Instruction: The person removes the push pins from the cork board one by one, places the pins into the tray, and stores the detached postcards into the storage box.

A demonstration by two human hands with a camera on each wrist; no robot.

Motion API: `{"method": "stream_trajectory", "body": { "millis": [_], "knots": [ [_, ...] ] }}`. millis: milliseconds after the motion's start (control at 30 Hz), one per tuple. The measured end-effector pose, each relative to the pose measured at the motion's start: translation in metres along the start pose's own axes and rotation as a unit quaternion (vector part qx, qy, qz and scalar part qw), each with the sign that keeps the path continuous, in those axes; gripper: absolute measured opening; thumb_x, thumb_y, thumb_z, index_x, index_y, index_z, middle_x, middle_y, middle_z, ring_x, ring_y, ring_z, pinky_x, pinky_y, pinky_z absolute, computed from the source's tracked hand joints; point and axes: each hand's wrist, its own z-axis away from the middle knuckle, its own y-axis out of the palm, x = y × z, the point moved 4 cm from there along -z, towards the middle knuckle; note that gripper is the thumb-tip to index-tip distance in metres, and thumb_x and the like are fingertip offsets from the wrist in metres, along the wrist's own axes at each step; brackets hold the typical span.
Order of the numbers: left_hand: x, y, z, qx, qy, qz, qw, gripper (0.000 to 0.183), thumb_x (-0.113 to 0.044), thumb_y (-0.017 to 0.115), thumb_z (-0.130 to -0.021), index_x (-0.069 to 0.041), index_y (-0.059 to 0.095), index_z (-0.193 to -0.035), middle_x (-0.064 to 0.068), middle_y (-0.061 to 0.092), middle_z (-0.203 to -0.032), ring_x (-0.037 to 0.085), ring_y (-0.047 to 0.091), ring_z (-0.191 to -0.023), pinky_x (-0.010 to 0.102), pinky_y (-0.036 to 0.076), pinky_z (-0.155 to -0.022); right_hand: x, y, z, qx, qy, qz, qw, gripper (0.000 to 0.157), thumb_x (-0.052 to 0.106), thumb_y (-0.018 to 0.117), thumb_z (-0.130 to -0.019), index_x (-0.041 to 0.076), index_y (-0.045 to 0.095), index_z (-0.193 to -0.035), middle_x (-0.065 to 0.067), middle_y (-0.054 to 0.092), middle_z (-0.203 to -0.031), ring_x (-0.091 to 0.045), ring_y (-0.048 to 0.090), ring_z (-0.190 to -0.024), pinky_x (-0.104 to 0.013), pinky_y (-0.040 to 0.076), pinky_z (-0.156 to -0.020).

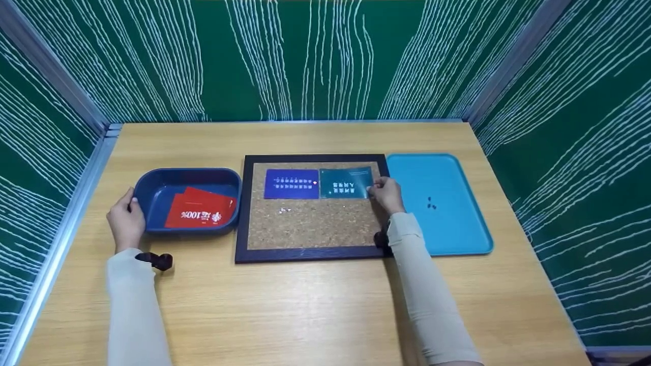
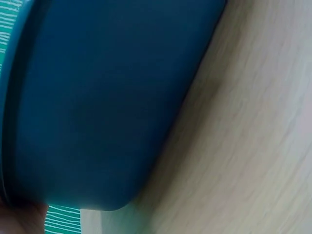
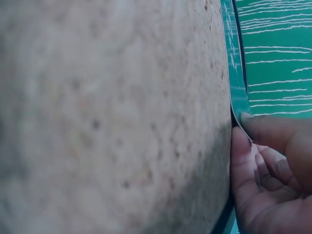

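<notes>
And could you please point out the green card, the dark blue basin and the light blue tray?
Green card (image 1: 345,183): head view, middle of its printed face.
Dark blue basin (image 1: 156,204): head view, bare inside, beside the red packets.
Light blue tray (image 1: 454,221): head view, bare floor.

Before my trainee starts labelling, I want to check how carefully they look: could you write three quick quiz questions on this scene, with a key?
1. True or false: the left hand is touching the cork board.
2. What is the right hand pinching?
3. Fill in: the small dark pieces lie on the ____.

Key: 1. False; it touches the blue basin. 2. The green card. 3. Light-blue tray.
</notes>
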Motion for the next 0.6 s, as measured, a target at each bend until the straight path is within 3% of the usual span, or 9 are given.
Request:
{"method": "stream_trajectory", "body": {
  "millis": [200,433,600],
  "knots": [
    [0.0013,-0.0007,-0.0002,-0.032,-0.008,0.011,0.9994,0.04,-0.011,0.036,-0.103,-0.006,0.047,-0.141,0.014,0.045,-0.144,0.028,0.041,-0.136,0.039,0.035,-0.115,0.0014,0.001,-0.0022,-0.01,-0.011,0.008,1.0,0.038,0.01,0.059,-0.093,-0.004,0.056,-0.128,-0.021,0.061,-0.119,-0.028,0.06,-0.104,-0.039,0.053,-0.089],
    [0.001,0.0021,-0.001,-0.022,-0.037,0.008,0.999,0.042,-0.015,0.033,-0.104,-0.012,0.044,-0.144,0.007,0.041,-0.148,0.024,0.037,-0.139,0.035,0.031,-0.117,-0.001,-0.0007,-0.004,-0.009,0.012,-0.013,1.0,0.038,0.011,0.06,-0.093,-0.001,0.056,-0.129,-0.02,0.06,-0.124,-0.031,0.061,-0.11,-0.041,0.053,-0.092],
    [0.001,0.004,-0.0014,-0.028,-0.042,0.009,0.9987,0.042,-0.015,0.034,-0.103,-0.012,0.045,-0.143,0.007,0.042,-0.147,0.023,0.038,-0.138,0.035,0.032,-0.117,-0.0032,-0.0003,-0.0065,-0.016,0.016,-0.032,0.999,0.038,0.009,0.061,-0.092,-0.001,0.057,-0.129,-0.019,0.061,-0.121,-0.029,0.062,-0.107,-0.037,0.054,-0.088]
  ]
}}
